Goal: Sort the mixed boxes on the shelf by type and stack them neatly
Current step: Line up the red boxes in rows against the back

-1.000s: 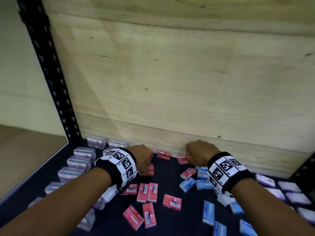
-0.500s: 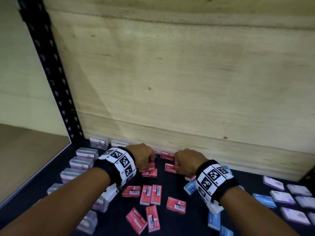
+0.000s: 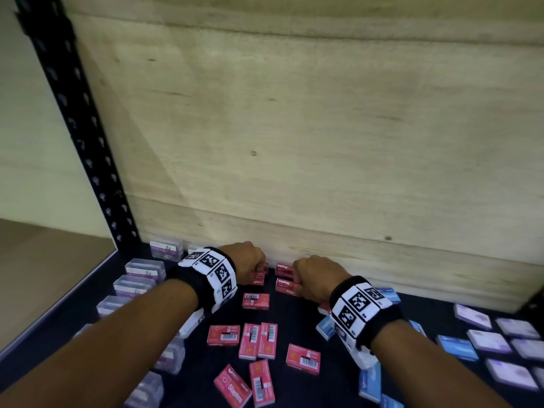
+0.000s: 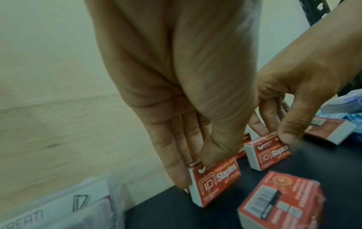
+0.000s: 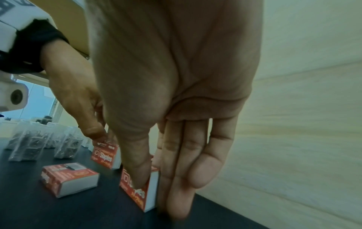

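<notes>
**Red staples boxes: gathering at the back of the shelf**

Left hand (image 4: 188, 108): grip closed, thumb and fingers pinching a red staples box (image 4: 215, 181) standing on its long edge on the shelf (image 3: 294, 328). Right hand (image 5: 172, 96): the same pinch on a second red box (image 5: 141, 190), also on edge. The two boxes sit near each other, apart, close to the wooden back panel (image 3: 323, 142).

Outward from the grips: more red boxes (image 3: 303, 358) lie flat and scattered nearer the person; clear packs (image 3: 144, 269) left, blue boxes (image 3: 457, 347) and pale boxes (image 3: 488, 341) right.

Judgement: red sort is in hand, early. Next: bring the held pair together, faces flush, then fetch the loose reds.
</notes>
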A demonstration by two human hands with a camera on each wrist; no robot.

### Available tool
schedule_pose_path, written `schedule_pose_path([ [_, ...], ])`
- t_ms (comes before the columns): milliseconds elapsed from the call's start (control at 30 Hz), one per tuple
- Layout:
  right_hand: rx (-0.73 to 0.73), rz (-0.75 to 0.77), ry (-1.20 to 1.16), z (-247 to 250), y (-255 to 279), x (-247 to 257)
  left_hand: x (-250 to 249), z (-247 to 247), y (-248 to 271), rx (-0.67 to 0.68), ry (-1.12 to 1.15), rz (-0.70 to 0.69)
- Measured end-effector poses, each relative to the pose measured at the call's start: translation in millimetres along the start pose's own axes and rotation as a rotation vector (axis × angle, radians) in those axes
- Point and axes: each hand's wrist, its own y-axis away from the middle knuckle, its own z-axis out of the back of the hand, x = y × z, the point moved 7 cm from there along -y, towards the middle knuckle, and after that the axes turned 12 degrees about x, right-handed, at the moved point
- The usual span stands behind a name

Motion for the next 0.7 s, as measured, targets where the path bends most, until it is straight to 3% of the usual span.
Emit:
schedule_pose_path([
  [700,-0.014,0.008,0.007,4.2,-8.2,0.5,4.2,-2.9,-8.4,0.007,0.039,-0.027],
])
